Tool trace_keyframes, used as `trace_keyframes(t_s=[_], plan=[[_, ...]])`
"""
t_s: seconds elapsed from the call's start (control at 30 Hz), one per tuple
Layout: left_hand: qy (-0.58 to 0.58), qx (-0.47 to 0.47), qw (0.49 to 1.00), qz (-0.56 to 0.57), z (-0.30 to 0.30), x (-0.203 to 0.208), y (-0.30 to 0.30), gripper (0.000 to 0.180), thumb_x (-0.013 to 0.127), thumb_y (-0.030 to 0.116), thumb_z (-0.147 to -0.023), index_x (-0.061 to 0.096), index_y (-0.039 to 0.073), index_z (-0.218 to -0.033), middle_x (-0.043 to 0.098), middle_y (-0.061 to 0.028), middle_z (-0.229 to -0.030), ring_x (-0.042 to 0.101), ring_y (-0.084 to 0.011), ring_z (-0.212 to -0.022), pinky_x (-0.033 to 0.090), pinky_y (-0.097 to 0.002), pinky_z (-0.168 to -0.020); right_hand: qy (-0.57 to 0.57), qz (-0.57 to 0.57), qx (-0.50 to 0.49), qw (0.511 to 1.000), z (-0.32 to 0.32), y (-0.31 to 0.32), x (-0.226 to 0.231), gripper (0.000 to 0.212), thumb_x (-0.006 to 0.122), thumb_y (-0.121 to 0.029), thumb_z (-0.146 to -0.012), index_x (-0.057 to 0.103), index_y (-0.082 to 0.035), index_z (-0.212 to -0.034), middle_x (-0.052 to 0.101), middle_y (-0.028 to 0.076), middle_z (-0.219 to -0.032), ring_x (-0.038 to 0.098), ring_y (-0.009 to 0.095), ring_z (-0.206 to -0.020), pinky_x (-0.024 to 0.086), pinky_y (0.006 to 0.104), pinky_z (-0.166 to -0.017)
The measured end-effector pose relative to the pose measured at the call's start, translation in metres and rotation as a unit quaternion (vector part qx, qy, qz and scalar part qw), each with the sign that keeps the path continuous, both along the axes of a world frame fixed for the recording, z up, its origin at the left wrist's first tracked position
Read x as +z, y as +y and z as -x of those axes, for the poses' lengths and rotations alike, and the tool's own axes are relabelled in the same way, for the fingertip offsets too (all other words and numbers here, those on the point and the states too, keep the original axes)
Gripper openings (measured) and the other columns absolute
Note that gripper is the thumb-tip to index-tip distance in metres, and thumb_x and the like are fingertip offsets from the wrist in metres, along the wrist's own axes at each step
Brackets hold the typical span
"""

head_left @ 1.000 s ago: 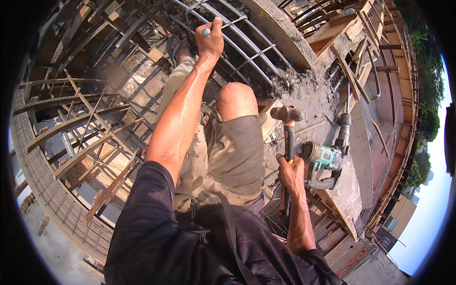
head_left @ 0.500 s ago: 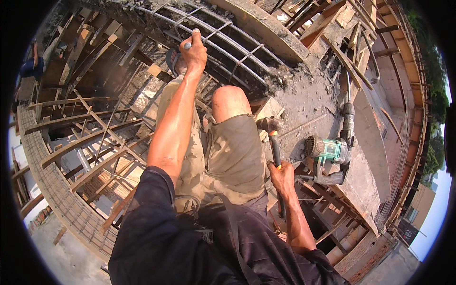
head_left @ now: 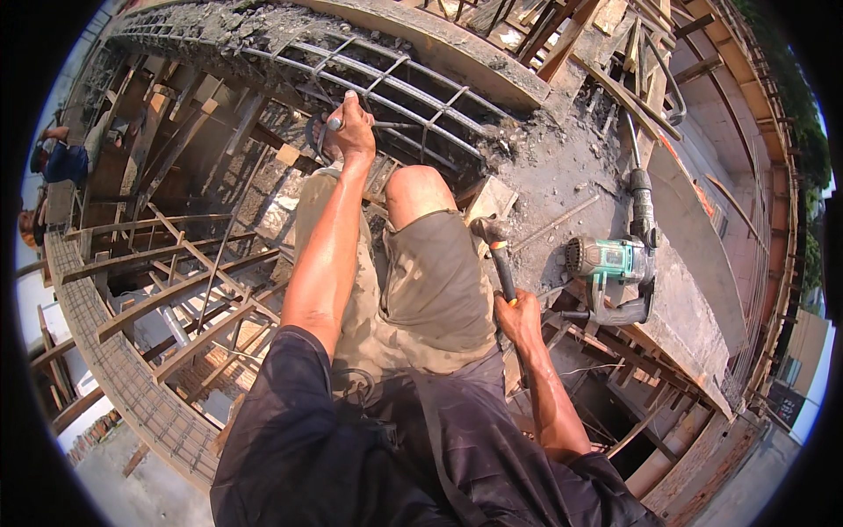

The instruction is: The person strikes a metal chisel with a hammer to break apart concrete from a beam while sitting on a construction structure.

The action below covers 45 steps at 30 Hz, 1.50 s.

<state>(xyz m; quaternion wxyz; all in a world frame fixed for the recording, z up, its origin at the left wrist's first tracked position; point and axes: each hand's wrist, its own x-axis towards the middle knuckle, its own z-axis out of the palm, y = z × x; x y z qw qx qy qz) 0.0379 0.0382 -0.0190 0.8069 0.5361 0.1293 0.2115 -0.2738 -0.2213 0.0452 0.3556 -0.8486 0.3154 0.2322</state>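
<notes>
Hammer [head_left: 501, 262] juts forward from the right hand [head_left: 519, 318], which is clamped around it, while the left hand [head_left: 353, 136], farther ahead, curls round what seems a metal rod [head_left: 335, 124], best held steady with knuckles below its exposed end.

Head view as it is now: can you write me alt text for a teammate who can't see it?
A person's right hand grips a hammer beside their bare knee, while their left hand is closed around a metal rod near a rebar grid. A green power tool lies to the right; timber framing spreads at left.
</notes>
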Motion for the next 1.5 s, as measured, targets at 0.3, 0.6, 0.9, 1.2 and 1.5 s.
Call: trace_keyframes(t_s=[0.3,0.6,0.9,1.2,1.5], plan=[[-0.064,-0.06,0.996,0.004,-0.018,0.076,-0.013,0.049,0.054,0.035,-0.098,0.033,0.014,-0.059,0.028,0.0052,-0.051,0.027,-0.0086,-0.043,0.027,-0.0311,-0.043,0.007,0.0,-0.016,1.0,0.002,-0.005,-0.004,0.033,0.058,-0.027,-0.079,0.067,0.004,-0.083,0.061,0.022,-0.064,0.065,0.032,-0.065,0.049,0.0421,-0.065],[0.042,-0.141,0.989,0.019,-0.029,0.004,-0.001,0.046,0.049,0.032,-0.099,0.034,0.015,-0.06,0.029,0.0046,-0.051,0.026,-0.0093,-0.041,0.026,-0.0321,-0.041,-0.005,-0.026,-0.014,1.0,-0.003,0.002,0.009,0.032,0.057,-0.026,-0.082,0.066,0.004,-0.085,0.06,0.025,-0.065,0.065,0.034,-0.067,0.049,0.0433,-0.066],[-0.078,-0.058,0.995,0.012,-0.009,0.129,-0.002,0.051,0.046,0.044,-0.099,0.027,0.016,-0.061,0.02,0.0052,-0.048,0.016,-0.0086,-0.039,0.018,-0.0291,-0.037,-0.036,-0.03,-0.005,0.999,0.007,-0.005,-0.009,0.034,0.06,-0.03,-0.085,0.068,-0.002,-0.102,0.066,0.024,-0.076,0.067,0.037,-0.077,0.05,0.0439,-0.071],[-0.06,-0.021,0.992,0.111,0.001,0.088,0.027,0.053,0.049,0.048,-0.097,0.022,0.019,-0.062,0.016,0.0056,-0.049,0.013,-0.0091,-0.04,0.015,-0.0298,-0.039,-0.013,-0.018,-0.012,1.0,-0.004,0.005,0.007,0.042,0.063,-0.038,-0.087,0.067,0.003,-0.093,0.06,0.014,-0.064,0.057,0.021,-0.062,0.047,0.039,-0.062],[-0.103,-0.077,0.975,0.179,0.001,0.037,0.047,0.051,0.053,0.047,-0.096,0.03,0.017,-0.063,0.021,0.0036,-0.052,0.02,-0.0109,-0.043,0.021,-0.0327,-0.042,-0.057,0.066,0.016,0.996,-0.009,0.014,0.02,0.042,0.068,-0.036,-0.086,0.057,0.002,-0.071,0.047,0.002,-0.055,0.043,0.01,-0.055,0.037,0.0322,-0.05]])
